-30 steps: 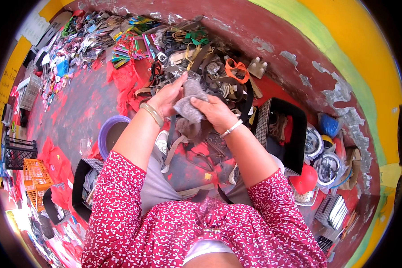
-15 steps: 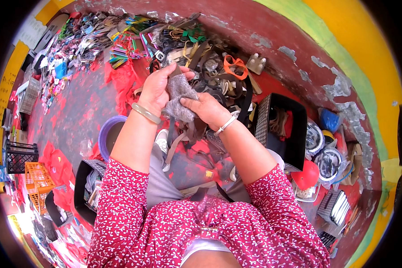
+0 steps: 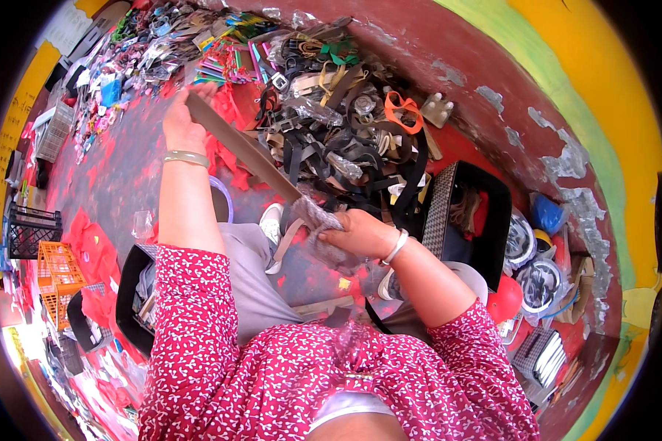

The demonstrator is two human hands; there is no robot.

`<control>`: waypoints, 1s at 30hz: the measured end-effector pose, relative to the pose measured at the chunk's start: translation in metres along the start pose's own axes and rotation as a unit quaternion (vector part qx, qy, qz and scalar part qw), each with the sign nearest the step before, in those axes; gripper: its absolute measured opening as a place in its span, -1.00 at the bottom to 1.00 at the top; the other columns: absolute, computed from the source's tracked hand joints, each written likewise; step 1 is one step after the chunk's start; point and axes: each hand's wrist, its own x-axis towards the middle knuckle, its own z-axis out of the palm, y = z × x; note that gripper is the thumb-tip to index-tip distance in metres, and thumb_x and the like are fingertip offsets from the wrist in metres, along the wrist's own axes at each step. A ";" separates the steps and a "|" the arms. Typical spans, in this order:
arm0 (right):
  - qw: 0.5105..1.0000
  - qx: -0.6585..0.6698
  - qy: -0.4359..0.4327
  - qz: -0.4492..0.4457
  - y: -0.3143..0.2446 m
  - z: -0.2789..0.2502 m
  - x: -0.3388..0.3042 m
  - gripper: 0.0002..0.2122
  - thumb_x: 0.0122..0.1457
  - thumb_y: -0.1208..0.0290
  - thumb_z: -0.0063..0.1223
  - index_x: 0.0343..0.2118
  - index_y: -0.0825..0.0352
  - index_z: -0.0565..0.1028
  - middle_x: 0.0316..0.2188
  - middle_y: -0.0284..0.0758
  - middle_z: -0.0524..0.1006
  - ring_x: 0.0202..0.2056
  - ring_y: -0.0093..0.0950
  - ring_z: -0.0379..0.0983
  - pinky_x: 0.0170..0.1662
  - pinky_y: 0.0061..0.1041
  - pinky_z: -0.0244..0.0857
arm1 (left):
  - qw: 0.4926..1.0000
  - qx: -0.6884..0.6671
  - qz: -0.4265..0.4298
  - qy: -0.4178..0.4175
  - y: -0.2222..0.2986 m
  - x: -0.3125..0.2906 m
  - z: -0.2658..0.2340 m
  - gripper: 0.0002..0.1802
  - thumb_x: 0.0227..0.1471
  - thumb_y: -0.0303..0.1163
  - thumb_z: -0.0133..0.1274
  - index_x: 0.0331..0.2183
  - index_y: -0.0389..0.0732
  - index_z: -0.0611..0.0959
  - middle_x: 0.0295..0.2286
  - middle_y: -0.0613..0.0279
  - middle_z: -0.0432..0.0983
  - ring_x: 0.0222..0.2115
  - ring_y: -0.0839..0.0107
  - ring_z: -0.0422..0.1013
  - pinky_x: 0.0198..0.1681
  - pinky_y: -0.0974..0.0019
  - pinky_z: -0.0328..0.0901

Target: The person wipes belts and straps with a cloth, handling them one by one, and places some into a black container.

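Observation:
A flat brown strap, which looks like a belt [image 3: 246, 151], stretches slantwise between my hands. My left hand [image 3: 186, 123] grips its upper end, raised out to the left. Lower and to the right, my right hand [image 3: 365, 234] has its fingers closed on a fuzzy grey cloth [image 3: 318, 217] wrapped about the belt. A lighter strap end [image 3: 290, 241] hangs below the cloth near my shoe. Beyond my hands lies a tangled heap of belts and straps [image 3: 331, 140], black and brown, some in clear plastic.
A black-lined checked box [image 3: 493, 220] stands right of my knee, another box [image 3: 129, 287] at my left. A purple-rimmed bucket [image 3: 228, 197] is partly behind my left arm. Small packaged goods [image 3: 118, 88] cover the floor at far left. A peeling red wall [image 3: 485, 81] bounds the right.
My hands were close together around the bunched cloth. My left hand has moved left and up with the belt end, my right hand slightly down and right, drawing the belt out long.

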 end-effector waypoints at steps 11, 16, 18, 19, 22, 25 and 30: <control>0.960 0.270 -0.010 0.078 0.027 -0.033 -0.048 -0.76 0.09 0.33 -0.02 -0.24 0.37 0.45 -0.48 -0.43 0.50 -0.44 -0.67 0.39 -0.35 -0.62 0.29 | 0.995 0.021 0.096 0.004 0.008 0.001 -0.013 -0.60 0.14 -0.27 -0.33 -0.32 -0.50 0.39 -0.36 -0.20 0.44 -0.27 0.04 0.40 -0.12 0.14 0.30; 0.843 0.526 0.112 0.031 0.034 -0.047 -0.039 -0.64 0.12 0.19 -0.09 -0.21 0.45 0.39 -0.41 -0.29 0.50 -0.44 -0.51 0.47 -0.34 -0.55 0.37 | 0.983 0.104 -0.118 -0.090 -0.024 -0.010 0.005 -0.56 0.10 -0.12 -0.22 -0.22 -0.35 0.40 -0.34 -0.04 0.46 -0.30 0.18 0.41 -0.22 0.23 0.31; 0.755 0.630 0.171 -0.060 0.039 -0.052 -0.024 -0.63 0.17 0.22 -0.19 -0.12 0.44 0.32 -0.26 -0.20 0.46 -0.27 -0.40 0.45 -0.17 -0.40 0.34 | 0.953 0.218 -0.173 -0.124 -0.041 -0.026 0.025 -0.53 0.07 -0.06 -0.16 -0.19 -0.31 0.41 -0.33 0.03 0.46 -0.31 0.26 0.41 -0.25 0.31 0.29; 0.711 0.673 0.193 -0.064 0.040 -0.057 -0.017 -0.67 0.20 0.27 -0.25 -0.10 0.42 0.31 -0.19 -0.20 0.43 -0.16 -0.33 0.39 -0.06 -0.30 0.24 | 0.935 0.288 -0.161 -0.131 -0.052 -0.038 0.035 -0.51 0.05 -0.03 -0.14 -0.19 -0.29 0.43 -0.34 0.08 0.47 -0.32 0.31 0.40 -0.26 0.35 0.27; 0.618 0.736 0.269 -0.068 0.034 -0.071 0.000 -0.69 0.23 0.25 -0.35 -0.10 0.34 0.30 -0.16 -0.25 0.42 -0.12 -0.31 0.35 0.00 -0.23 0.18 | 0.870 0.380 -0.114 -0.294 -0.077 -0.077 0.064 -0.52 0.05 -0.02 -0.14 -0.27 -0.28 0.51 -0.36 0.20 0.50 -0.33 0.50 0.39 -0.23 0.44 0.25; 0.597 0.746 0.285 -0.074 0.027 -0.080 0.006 -0.67 0.24 0.21 -0.42 -0.11 0.31 0.31 -0.16 -0.26 0.42 -0.13 -0.31 0.36 -0.01 -0.24 0.19 | 0.827 0.349 -0.098 -0.429 -0.093 -0.122 0.088 -0.57 0.03 -0.05 -0.08 -0.32 -0.24 0.56 -0.40 0.27 0.50 -0.35 0.55 0.38 -0.25 0.47 0.25; 0.617 0.734 0.255 -0.121 0.018 -0.078 0.014 -0.67 0.24 0.22 -0.42 -0.10 0.32 0.30 -0.20 -0.25 0.45 -0.16 -0.32 0.38 -0.08 -0.31 0.26 | 0.769 0.470 0.094 -0.423 -0.105 -0.145 0.100 -0.65 -0.10 -0.22 0.13 -0.37 -0.30 0.48 -0.45 0.32 0.41 -0.40 0.59 0.30 -0.28 0.48 0.24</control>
